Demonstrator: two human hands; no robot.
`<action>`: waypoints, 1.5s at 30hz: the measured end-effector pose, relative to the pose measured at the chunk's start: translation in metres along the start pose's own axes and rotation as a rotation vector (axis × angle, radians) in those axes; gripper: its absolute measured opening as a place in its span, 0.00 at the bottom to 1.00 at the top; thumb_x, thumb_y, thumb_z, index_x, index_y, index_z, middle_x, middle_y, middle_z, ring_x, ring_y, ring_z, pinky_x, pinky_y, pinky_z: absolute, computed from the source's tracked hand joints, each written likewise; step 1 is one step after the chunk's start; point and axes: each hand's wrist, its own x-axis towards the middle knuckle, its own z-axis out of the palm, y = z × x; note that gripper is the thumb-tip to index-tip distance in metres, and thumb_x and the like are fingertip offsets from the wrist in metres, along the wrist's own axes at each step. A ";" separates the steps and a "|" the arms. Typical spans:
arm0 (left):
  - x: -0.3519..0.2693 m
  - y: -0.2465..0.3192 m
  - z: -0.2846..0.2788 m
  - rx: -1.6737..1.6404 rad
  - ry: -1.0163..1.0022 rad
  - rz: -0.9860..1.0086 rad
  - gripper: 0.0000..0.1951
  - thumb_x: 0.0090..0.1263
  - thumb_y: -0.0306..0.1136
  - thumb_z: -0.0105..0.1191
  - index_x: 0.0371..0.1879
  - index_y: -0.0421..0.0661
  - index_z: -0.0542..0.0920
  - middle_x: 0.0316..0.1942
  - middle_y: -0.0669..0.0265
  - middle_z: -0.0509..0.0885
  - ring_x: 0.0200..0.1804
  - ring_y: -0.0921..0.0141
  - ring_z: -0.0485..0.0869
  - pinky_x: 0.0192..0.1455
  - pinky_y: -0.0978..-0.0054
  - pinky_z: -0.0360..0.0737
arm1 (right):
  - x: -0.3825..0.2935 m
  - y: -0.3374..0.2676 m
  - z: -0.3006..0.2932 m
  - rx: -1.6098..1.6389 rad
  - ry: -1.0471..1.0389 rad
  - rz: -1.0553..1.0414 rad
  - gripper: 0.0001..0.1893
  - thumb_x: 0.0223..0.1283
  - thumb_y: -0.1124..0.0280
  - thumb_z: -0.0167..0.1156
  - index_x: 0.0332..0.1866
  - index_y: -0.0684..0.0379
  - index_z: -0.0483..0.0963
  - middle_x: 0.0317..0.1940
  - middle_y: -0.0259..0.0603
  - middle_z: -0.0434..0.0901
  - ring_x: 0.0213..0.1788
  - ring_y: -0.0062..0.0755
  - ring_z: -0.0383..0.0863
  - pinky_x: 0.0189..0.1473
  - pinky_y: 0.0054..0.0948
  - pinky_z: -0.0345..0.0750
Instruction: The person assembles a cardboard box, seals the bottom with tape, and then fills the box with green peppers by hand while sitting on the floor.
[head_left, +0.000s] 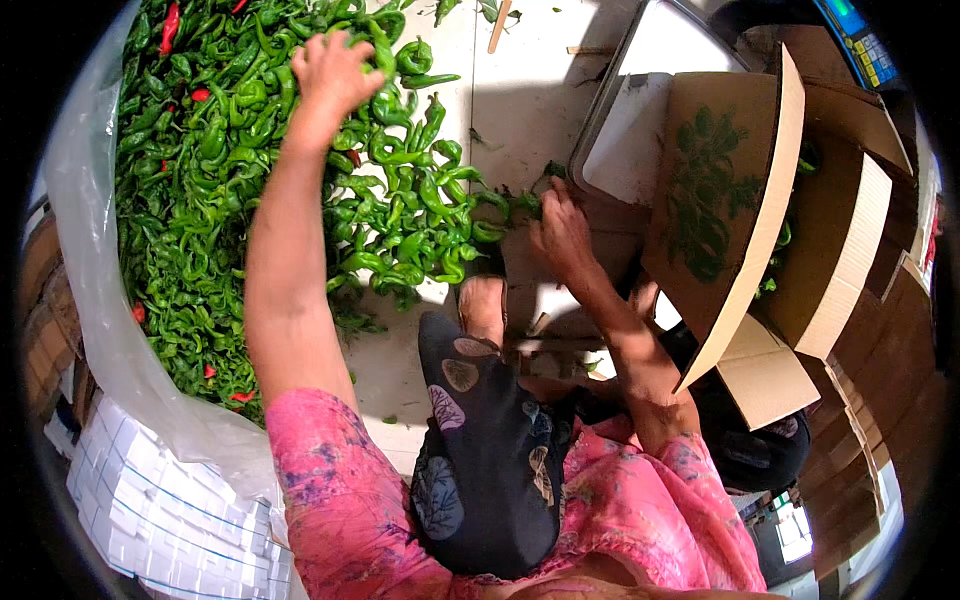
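My left hand (334, 75) reaches over a large heap of green peppers (217, 157), fingers spread and bent down onto it. A bright green pepper (383, 49) lies against its thumb and forefinger; whether they grip it I cannot tell. Farther right, over the shaded floor, my right hand (566, 229) has its fingers drawn together. Dark green pieces (553, 170), perhaps pepper or leaf, are at its fingertips, and it is unclear whether they are held. Between the hands, curly peppers (431, 195) lie loosely spread on pale floor tiles.
An open cardboard box (724, 180) with green peppers inside stands at right, flaps raised. Behind it lies a metal-rimmed white tray (622, 142). Clear plastic sheeting (90, 195) borders the heap at left. Some red peppers (169, 28) are mixed in. My foot (482, 304) is beside the loose peppers.
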 end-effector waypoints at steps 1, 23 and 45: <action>-0.019 0.006 0.006 0.047 0.032 0.054 0.33 0.66 0.61 0.61 0.69 0.62 0.77 0.72 0.57 0.72 0.75 0.54 0.65 0.74 0.39 0.59 | -0.002 -0.002 0.002 -0.034 0.009 -0.014 0.21 0.51 0.77 0.65 0.51 0.68 0.68 0.61 0.70 0.72 0.50 0.70 0.79 0.52 0.56 0.78; 0.037 0.031 0.041 -0.526 0.266 0.023 0.32 0.64 0.40 0.61 0.72 0.62 0.73 0.69 0.54 0.73 0.69 0.49 0.69 0.71 0.47 0.66 | -0.025 -0.019 0.009 0.048 0.024 0.211 0.19 0.53 0.70 0.66 0.47 0.64 0.69 0.42 0.61 0.76 0.45 0.65 0.80 0.47 0.53 0.77; -0.018 0.087 0.056 -0.924 0.382 0.454 0.26 0.64 0.27 0.54 0.64 0.56 0.80 0.59 0.54 0.79 0.62 0.54 0.79 0.72 0.63 0.73 | 0.059 -0.042 0.006 0.954 0.073 0.617 0.17 0.55 0.60 0.68 0.37 0.64 0.74 0.29 0.37 0.75 0.31 0.26 0.73 0.34 0.29 0.72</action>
